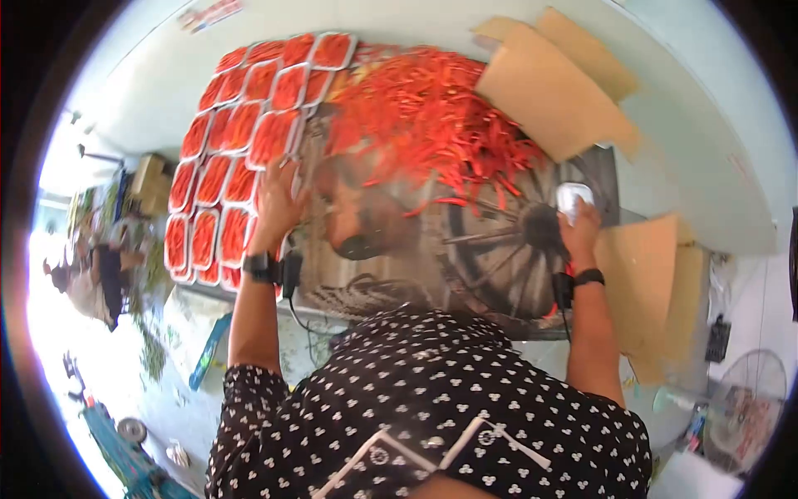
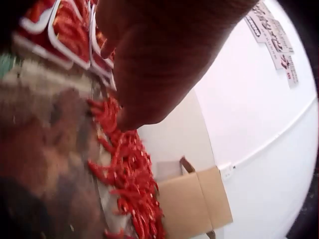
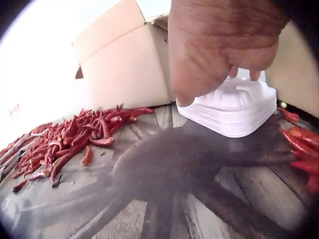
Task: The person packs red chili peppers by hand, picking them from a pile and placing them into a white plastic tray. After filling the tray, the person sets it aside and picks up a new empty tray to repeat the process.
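Note:
My left hand (image 1: 281, 200) lies with fingers extended at the right edge of the rows of white trays filled with red chilies (image 1: 274, 137); in the left wrist view the hand (image 2: 159, 59) hangs above the chili pile (image 2: 132, 174), close to the filled trays (image 2: 70, 30). My right hand (image 1: 582, 229) is at a stack of empty white trays (image 1: 573, 196). Seen from the right wrist, the hand (image 3: 224, 45) grips the stack (image 3: 234, 112) from above, thumb at the near left corner and fingertips toward the far side.
A large heap of loose red chilies (image 1: 432, 108) covers the back middle of the table. Cardboard boxes stand behind it (image 1: 557, 91) and at the right (image 1: 648, 283). The table's covering (image 1: 374, 216) shows a printed wheel. A fan (image 1: 748, 399) is at the lower right.

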Demonstrator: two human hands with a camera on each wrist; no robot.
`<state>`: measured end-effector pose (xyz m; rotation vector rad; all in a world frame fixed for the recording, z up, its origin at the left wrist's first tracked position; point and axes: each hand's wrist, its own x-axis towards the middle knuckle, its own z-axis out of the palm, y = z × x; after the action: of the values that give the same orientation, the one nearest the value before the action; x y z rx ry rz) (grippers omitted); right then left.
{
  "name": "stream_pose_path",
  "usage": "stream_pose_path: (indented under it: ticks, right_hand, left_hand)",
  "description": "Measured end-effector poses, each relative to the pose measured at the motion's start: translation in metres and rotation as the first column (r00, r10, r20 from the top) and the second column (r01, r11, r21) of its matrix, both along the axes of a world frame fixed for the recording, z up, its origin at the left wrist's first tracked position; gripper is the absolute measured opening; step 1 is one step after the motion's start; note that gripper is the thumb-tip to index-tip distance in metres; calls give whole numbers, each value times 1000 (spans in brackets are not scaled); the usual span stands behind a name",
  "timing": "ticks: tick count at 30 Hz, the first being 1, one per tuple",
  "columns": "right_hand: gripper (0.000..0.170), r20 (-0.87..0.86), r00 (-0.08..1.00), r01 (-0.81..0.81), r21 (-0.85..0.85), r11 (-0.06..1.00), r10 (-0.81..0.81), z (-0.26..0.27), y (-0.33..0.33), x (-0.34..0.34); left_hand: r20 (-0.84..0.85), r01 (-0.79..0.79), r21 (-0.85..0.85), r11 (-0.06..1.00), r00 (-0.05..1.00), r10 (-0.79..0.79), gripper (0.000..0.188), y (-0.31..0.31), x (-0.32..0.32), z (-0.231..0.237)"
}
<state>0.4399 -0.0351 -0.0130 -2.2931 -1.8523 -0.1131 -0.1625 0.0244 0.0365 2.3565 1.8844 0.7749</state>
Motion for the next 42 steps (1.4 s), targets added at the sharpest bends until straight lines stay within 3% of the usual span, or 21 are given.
stream_pose_path:
  ticks: [2,4,5,6,7,8,11,13,14,16,17,18,19,20,22,24,26,28,33,40,42]
  right_hand:
    - [65,3,997,82,133,988,-83,-8,2,1]
    - [66,9,986,164,137,977,-167,-5,3,8]
    - [67,-95,981,171,43,984,-166,-2,2,11]
    - [68,-200,965,165,-50,985,-172,1,2,14]
    - [70,-150,979,135,-20,991,-136,-3,0,17]
    - [70,-152,979,138,-15,990,-138,-5,0,20]
    - [67,-69,993,107,91,990,-101,-3,-3,18]
    - [64,-69,995,89,273,958,-73,20,-8,12]
    - [64,-73,994,93,275,957,-76,22,-10,11]
    - [58,-301,953,113,442,890,29,25,-11,7]
    - [58,-302,953,111,443,889,32,25,-12,2]
    - [55,-695,710,203,356,912,113,24,-13,-9]
    - [52,-939,309,242,234,942,154,25,-15,-23]
    - [52,-940,304,237,233,943,155,27,-19,-39]
    - [49,-946,-288,196,92,976,146,43,-29,-76]
    - [49,-952,-278,46,118,992,126,52,-37,-104]
    - [47,-962,-246,-14,125,992,118,49,-41,-120]
    - [48,-937,-336,-35,109,993,91,61,-46,-137]
    - [47,-890,-455,-125,103,987,36,52,-45,-143]
    - [37,-799,-600,-118,131,984,34,54,-47,-146]
    - [37,-776,-629,-99,127,987,37,54,-49,-144]
  left_hand:
    - [40,107,22,994,993,-108,56,-6,44,-7]
    - [62,277,52,959,958,-280,53,-17,98,2]
    - [64,286,56,956,955,-290,53,-21,119,8]
    - [150,319,-71,945,940,-306,51,-25,140,16]
    - [235,353,-195,915,923,-306,48,-27,159,21]
    - [232,355,-191,915,922,-310,48,-27,175,24]
    - [165,518,-99,850,851,-499,48,-20,211,22]
    - [173,529,-111,841,844,-507,47,-19,230,27]
    - [183,542,-121,832,836,-518,45,-19,239,29]
    - [284,605,-125,786,781,-556,42,-14,259,31]
    - [386,662,-122,740,718,-579,38,-13,269,31]
    - [384,658,-123,743,722,-575,38,-12,280,31]
    - [487,708,-91,700,645,-589,37,-12,292,31]
    - [580,752,-50,658,558,-593,35,-13,301,30]
    - [661,748,-112,654,548,-513,33,-22,314,35]
    - [733,744,-173,645,535,-420,31,-30,316,45]
    - [703,714,-322,621,620,-349,30,-36,312,57]
    - [759,744,-279,607,558,-335,26,-39,306,55]
    - [906,808,-358,467,421,-35,18,-46,290,58]
    - [893,806,-412,425,450,13,18,-44,282,49]
    - [927,822,-375,428,321,195,16,-45,281,43]
